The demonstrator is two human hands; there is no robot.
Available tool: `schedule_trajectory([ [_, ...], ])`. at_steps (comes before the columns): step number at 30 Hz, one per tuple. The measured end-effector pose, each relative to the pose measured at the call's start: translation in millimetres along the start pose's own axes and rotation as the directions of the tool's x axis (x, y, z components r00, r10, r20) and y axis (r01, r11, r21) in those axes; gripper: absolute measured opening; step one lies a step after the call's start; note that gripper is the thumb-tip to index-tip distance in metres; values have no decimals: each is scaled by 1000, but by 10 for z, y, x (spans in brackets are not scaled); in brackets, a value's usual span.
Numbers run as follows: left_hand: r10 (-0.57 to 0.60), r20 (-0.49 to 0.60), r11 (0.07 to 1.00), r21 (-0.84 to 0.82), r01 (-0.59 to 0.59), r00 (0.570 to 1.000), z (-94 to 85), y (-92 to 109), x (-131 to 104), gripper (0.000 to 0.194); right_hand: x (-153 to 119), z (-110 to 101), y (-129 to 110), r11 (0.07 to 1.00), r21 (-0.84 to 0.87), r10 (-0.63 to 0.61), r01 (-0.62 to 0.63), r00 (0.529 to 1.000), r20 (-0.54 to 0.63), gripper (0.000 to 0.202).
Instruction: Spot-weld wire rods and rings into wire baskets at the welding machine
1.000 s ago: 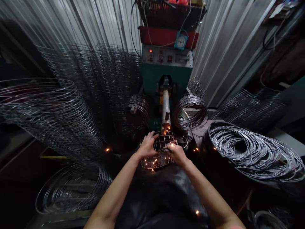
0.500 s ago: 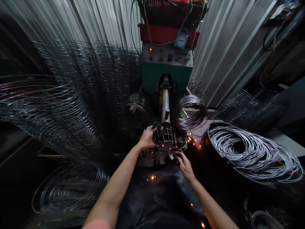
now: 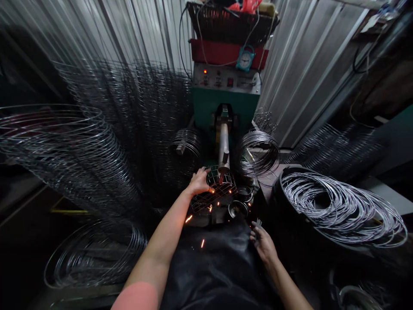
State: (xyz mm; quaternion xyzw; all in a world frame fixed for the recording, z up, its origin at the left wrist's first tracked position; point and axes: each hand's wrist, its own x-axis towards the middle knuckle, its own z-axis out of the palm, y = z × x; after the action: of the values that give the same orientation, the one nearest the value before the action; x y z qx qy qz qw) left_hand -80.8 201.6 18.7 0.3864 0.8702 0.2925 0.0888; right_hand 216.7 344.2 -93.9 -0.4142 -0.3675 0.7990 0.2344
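Right hand (image 3: 263, 245) had drawn back since the earlier frame: half a second before, its fingers were at the small bowl (image 3: 238, 209); now it was right of lower centre, well apart from the bowl, fingers pinched together on thin grey pieces (image 3: 258, 223). Left hand (image 3: 199, 182) had stayed put, thumb and fingers clamped on the left side of the wire basket (image 3: 222, 189), which sat tilted at frame centre, below the tip of the metal arm (image 3: 224, 142). Sparks (image 3: 210, 208) flew just below the basket. Dark gap noted between right hand and the rim of the black tub (image 3: 281, 183) at right. Wire coils (image 3: 260, 150) flanked the arm, hemming it in; ring stacks (image 3: 71, 146) crowded the left. Green machine (image 3: 206, 105) stood behind, upper centre.
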Motion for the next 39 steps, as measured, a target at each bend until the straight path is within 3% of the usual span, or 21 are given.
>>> schedule_trajectory([
  [3,1,56,1000,-9,0,998,-10,-127,-114,108,-56,-60,-67,986,121,111,-114,993,35,26],
  [6,-45,119,998,-34,49,992,17,-380,-286,128,-68,-106,-73,977,143,148,-159,985,85,22],
  [8,-95,127,993,-53,102,987,72,-550,-380,131,-53,-127,-31,992,79,87,-93,993,80,23],
  [10,-116,70,987,-100,122,991,150,-675,-433,125,-40,-166,48,994,-98,-45,47,999,31,26],
  [12,-117,-36,979,-174,109,992,227,-746,-463,118,-45,-233,135,897,-375,-227,233,972,59,29],
  [15,-152,-165,959,-263,105,975,284,-764,-553,107,-106,-303,150,572,-682,-339,455,889,308,27],
  [18,-91,-243,975,-217,38,966,245,-671,-760,99,-275,-136,-94,367,-749,-228,552,834,503,27],
  [20,38,-234,992,-107,-64,971,191,-536,-933,97,-447,155,-361,333,-716,-121,614,780,614,31],
  [24,215,-96,972,115,-204,972,118,-154,-1193,91,-722,890,-790,292,-608,139,738,596,791,37],
  [26,240,-39,955,188,-229,970,106,31,-1244,87,-733,1174,-842,190,-610,224,769,571,790,46],
  [28,250,-5,940,240,-241,968,96,175,-1247,83,-659,1357,-794,54,-632,248,773,602,759,38],
  [30,258,14,928,274,-252,966,82,270,-1220,80,-543,1447,-701,-90,-651,200,754,654,730,27],
  [32,257,12,924,290,-249,966,66,318,-1178,79,-435,1465,-615,-207,-646,123,734,675,728,27],
  [35,239,-18,931,288,-223,971,58,321,-1113,78,-351,1410,-572,-266,-584,84,767,622,778,32],
  [39,235,-41,940,264,-216,971,80,275,-1050,77,-366,1334,-661,-263,-474,172,840,524,834,43],
])
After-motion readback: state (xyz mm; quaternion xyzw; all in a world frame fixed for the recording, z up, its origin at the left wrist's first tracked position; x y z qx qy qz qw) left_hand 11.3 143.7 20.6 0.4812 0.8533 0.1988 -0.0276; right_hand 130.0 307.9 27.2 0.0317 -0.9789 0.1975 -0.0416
